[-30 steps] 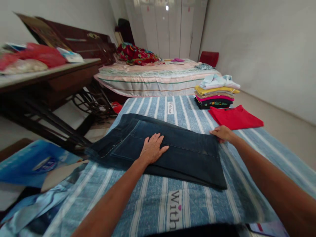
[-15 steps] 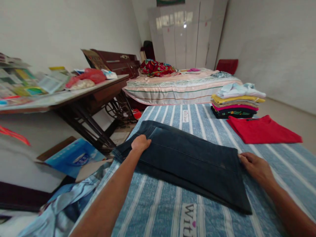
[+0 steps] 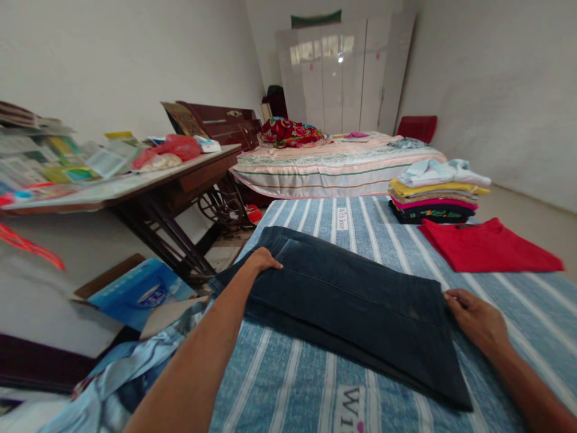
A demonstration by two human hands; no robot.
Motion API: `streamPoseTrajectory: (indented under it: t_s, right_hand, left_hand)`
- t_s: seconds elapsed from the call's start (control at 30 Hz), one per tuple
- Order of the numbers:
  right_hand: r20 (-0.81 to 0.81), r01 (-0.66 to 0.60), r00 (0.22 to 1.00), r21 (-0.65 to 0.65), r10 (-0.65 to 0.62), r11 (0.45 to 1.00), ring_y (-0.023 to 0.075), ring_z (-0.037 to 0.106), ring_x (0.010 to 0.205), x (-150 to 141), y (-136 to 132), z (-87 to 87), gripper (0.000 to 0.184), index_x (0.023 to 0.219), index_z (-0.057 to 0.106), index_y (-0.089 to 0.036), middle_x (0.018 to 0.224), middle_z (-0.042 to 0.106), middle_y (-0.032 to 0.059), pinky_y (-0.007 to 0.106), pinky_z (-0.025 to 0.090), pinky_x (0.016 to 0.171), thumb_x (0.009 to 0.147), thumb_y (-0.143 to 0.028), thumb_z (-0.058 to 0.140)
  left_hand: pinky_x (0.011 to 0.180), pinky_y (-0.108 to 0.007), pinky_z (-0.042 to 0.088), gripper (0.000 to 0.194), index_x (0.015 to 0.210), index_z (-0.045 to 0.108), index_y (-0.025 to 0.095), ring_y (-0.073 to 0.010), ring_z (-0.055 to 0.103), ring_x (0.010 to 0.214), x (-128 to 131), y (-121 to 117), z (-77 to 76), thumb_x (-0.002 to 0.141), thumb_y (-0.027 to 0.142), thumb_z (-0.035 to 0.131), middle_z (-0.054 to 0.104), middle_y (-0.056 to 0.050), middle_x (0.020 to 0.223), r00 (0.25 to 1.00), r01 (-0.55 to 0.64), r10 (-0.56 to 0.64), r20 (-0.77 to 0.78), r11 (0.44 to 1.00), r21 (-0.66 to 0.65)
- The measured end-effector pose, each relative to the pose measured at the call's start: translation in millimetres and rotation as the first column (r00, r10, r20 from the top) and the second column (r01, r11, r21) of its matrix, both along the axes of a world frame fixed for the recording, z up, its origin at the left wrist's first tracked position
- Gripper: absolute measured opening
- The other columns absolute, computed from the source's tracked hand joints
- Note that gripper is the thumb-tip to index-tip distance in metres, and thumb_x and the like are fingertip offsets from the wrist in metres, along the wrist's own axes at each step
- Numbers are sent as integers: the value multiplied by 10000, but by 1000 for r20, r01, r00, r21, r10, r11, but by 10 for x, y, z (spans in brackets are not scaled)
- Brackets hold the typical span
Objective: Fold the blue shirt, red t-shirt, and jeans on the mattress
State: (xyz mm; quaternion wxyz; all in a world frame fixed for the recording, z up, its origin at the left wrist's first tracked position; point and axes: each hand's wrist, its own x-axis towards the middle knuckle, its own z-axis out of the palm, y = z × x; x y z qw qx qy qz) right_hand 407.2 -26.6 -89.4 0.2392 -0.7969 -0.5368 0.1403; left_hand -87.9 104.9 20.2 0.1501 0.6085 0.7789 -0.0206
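Observation:
Dark blue folded jeans (image 3: 351,300) lie across a blue and white striped bedspread (image 3: 315,385). My left hand (image 3: 262,261) is closed on the jeans' left end, near the waistband. At the right end of the jeans my right hand (image 3: 473,319) has its fingers curled on the edge of the fabric. A red folded shirt (image 3: 487,252) lies flat beyond my right hand. Behind it stands a stack of folded clothes (image 3: 435,193) in several colours.
A wooden table (image 3: 135,186) piled with papers and bags stands at the left on a sewing-machine frame. A blue box (image 3: 139,291) and light blue cloth (image 3: 117,379) lie by the bed's left edge. A second bed (image 3: 329,165) and white wardrobes (image 3: 342,78) are at the back.
My left hand went from lying flat on the middle of the jeans to gripping their left end. My right hand slid down the right edge. The camera view shifted left and up.

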Motion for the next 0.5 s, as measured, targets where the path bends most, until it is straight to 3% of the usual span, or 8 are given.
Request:
streamPoseTrajectory:
  t_s: [0.3,0.5]
  right_hand:
    - [-8,17,1000,13,-17,1000,275,619,816,6,-13,-16,485,929,641,-272,889,685,30,336,428,642,733,-604,347]
    - [1,18,1000,53,-18,998,268,616,774,9,-12,-32,462,897,651,-268,855,686,33,335,423,632,733,-587,360]
  left_hand:
    - [546,-220,417,158,633,607,167,-186,622,747,74,2,-2,565,249,722,650,-3,676,983,-95,90,160,995,27]
    - [507,-233,436,171,667,605,145,-171,625,637,90,-84,11,647,303,667,666,-28,672,936,-160,149,319,987,8]
